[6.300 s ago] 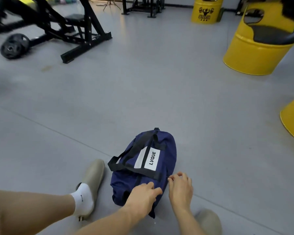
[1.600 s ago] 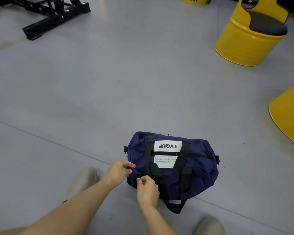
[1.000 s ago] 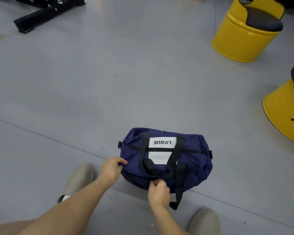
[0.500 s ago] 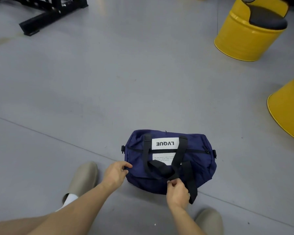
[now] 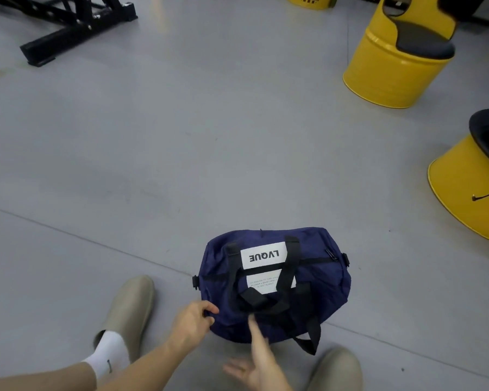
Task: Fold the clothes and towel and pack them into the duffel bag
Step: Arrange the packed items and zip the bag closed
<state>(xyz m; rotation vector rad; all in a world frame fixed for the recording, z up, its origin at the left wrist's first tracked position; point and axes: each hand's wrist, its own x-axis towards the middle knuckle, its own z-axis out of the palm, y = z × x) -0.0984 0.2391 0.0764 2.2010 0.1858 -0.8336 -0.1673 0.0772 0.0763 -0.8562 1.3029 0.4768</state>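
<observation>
- The navy duffel bag (image 5: pixel 322 280) lies on the grey floor (image 5: pixel 181 165) just beyond both hands, with its white label side turned up.
- The left hand (image 5: pixel 191 324) has its fingers curled onto the bag's corner nearest it, pinching the fabric there.
- The right hand (image 5: pixel 261 359) is spread and holds nothing. Its fingers are straight, and one fingertip reaches the bag's near edge just below the black handles (image 5: pixel 260 301). Motion blur hides whether it actually touches.
- No loose clothes or towel show anywhere around the hands.
- The bag looks plump and rounded, so the folding and packing are probably done, with everything already inside.
- The main zip cannot be made out. No opening gapes toward the hands, so the bag seems closed.
- The handles lie slack across the bag, just ahead of the right hand.
- What seems left is small: perhaps a last tidy of the straps, or setting the bag straight.
- A beige shoe (image 5: pixel 129 309) sits outside the left hand, and another (image 5: pixel 336 368) beside the right.
</observation>
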